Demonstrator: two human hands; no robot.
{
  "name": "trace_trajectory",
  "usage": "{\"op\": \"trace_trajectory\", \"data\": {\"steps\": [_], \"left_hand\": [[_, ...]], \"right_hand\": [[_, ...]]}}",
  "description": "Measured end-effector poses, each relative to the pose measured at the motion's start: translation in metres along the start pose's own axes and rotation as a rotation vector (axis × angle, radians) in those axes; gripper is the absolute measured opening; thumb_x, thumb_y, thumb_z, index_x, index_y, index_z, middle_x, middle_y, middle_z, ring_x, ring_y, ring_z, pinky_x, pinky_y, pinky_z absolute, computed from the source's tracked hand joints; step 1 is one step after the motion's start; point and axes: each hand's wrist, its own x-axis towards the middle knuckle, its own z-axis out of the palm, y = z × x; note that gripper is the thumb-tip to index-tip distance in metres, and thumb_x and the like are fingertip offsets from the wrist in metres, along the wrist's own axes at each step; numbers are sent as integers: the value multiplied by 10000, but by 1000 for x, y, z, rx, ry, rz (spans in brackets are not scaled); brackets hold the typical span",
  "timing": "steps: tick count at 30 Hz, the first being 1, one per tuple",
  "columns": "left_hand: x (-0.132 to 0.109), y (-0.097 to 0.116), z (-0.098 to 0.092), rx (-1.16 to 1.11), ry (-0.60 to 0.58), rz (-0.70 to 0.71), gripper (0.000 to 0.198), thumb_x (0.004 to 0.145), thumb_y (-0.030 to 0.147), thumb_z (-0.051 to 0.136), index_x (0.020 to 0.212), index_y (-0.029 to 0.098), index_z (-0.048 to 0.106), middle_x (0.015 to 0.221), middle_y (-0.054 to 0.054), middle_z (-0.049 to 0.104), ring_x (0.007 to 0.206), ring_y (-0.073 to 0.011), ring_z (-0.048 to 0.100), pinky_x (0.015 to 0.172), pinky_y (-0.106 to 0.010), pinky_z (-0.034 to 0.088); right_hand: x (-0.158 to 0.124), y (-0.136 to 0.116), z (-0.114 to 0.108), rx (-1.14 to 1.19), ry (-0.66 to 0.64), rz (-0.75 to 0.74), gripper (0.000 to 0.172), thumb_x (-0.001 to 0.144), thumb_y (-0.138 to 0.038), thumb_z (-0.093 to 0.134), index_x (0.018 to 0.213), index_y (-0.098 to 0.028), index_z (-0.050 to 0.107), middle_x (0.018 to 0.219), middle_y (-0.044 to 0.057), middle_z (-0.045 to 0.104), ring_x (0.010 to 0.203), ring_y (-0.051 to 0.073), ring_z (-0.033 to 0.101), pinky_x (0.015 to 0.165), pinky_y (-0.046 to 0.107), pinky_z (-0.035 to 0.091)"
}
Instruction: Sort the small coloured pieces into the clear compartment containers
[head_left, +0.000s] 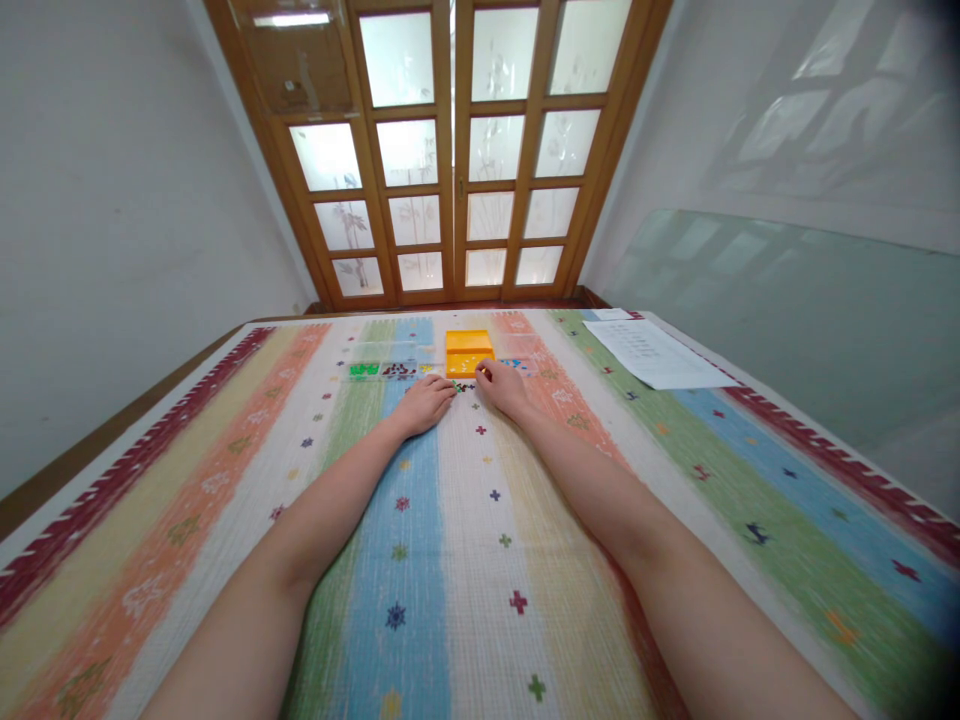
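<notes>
Curving loosely over the tablecloth, the left hand lies near the right hand, fingers bent inward beside the orange box; whether either grips anything, I cannot tell.

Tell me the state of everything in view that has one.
Tablecloth: spread out
Orange box: open
Green pieces: grouped together
Paper: lying flat
Doors: shut or nearly so
Left hand: loosely bent, low over the tablecloth
Right hand: bent at the box; grip contents unclear
</notes>
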Motion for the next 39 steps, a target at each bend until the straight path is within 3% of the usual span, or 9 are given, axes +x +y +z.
{"op": "trace_trajectory", "data": {"steps": [3, 8, 18, 25, 32, 36, 39], "left_hand": [[0, -2, 1, -20, 27, -11, 408, 1078, 314, 395, 1311, 212, 715, 1378, -83, 686, 1318, -252, 557, 1204, -450, 386], [-1, -23, 5, -72, 193, -114, 424, 1089, 319, 375, 1314, 198, 714, 1383, -96, 687, 1303, -255, 580, 1190, -464, 410], [-14, -79, -7, -76, 557, -558, 413, 1067, 307, 349, 1193, 216, 732, 1257, -109, 733, 1215, -278, 637, 1129, -475, 441], [-27, -97, -14, -3, 640, -777, 432, 1051, 302, 319, 1133, 199, 731, 1198, -129, 748, 1176, -300, 626, 1129, -496, 388], [-35, -107, -18, -5, 731, -943, 407, 1025, 280, 344, 1076, 184, 735, 1147, -150, 751, 1116, -297, 642, 1094, -483, 412], [-36, -106, -19, 10, 752, -974, 353, 985, 231, 397, 1099, 181, 727, 1235, -154, 724, 1204, -298, 617, 1123, -491, 407], [-34, -101, -19, 31, 708, -906, 327, 945, 203, 449, 1112, 183, 729, 1296, -149, 697, 1276, -303, 579, 1149, -493, 394]], "right_hand": [[0, 0, 0, 17, -2, -8, 175, 1011, -264, 564, 1037, -213, 730, 928, 55, 765, 819, 201, 652, 726, 278, 412], [-1, 0, 0, 45, -47, -50, 160, 997, -244, 582, 1033, -214, 735, 917, 48, 763, 812, 198, 652, 731, 272, 419], [-1, 0, -6, 28, -78, -136, 155, 992, -239, 588, 1041, -222, 734, 971, 48, 769, 856, 205, 664, 746, 273, 423], [0, 2, -7, 20, -83, -123, 169, 997, -229, 582, 1058, -218, 739, 1002, 52, 775, 899, 208, 676, 789, 277, 440], [-2, -2, -10, 23, -98, -106, 169, 997, -237, 586, 1057, -219, 743, 1001, 56, 774, 888, 209, 674, 783, 280, 446], [-2, -3, -10, 27, -106, -102, 179, 995, -233, 583, 1066, -219, 746, 1011, 60, 774, 899, 209, 672, 796, 279, 449], [-1, -2, -8, 33, -116, -101, 186, 992, -226, 582, 1073, -217, 749, 1023, 64, 773, 907, 210, 671, 802, 280, 451]]}}
